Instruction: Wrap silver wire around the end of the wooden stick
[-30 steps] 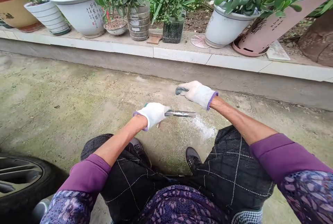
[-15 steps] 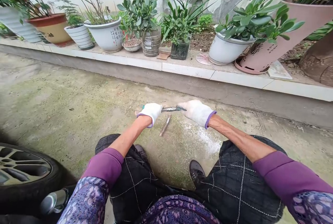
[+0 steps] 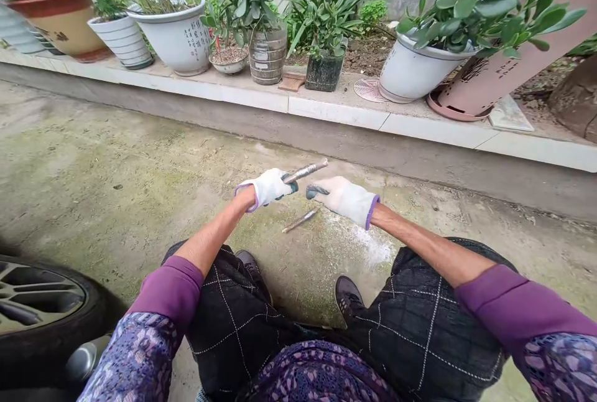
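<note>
At the middle of the frame, the gloved left hand (image 3: 269, 188) was closed around a rod (image 3: 305, 172), its free end slanting toward the upper right and its midsection silvery. The gloved right hand (image 3: 346, 198) was just to the right, apart from the rod, with its dark-coated fingers curled; whether it gripped anything could not be told.

A second rod (image 3: 300, 221) lay below the hands on the ground (image 3: 153, 178), slanting up to the right, its upper end near the right hand. White powder (image 3: 375, 247) was scattered right of center, near the person's right knee.

Across the top of the frame, potted plants stood along a ledge (image 3: 338, 114), among them a white pot (image 3: 413, 72) at the upper right. A car wheel (image 3: 41, 296) showed at the lower left.
</note>
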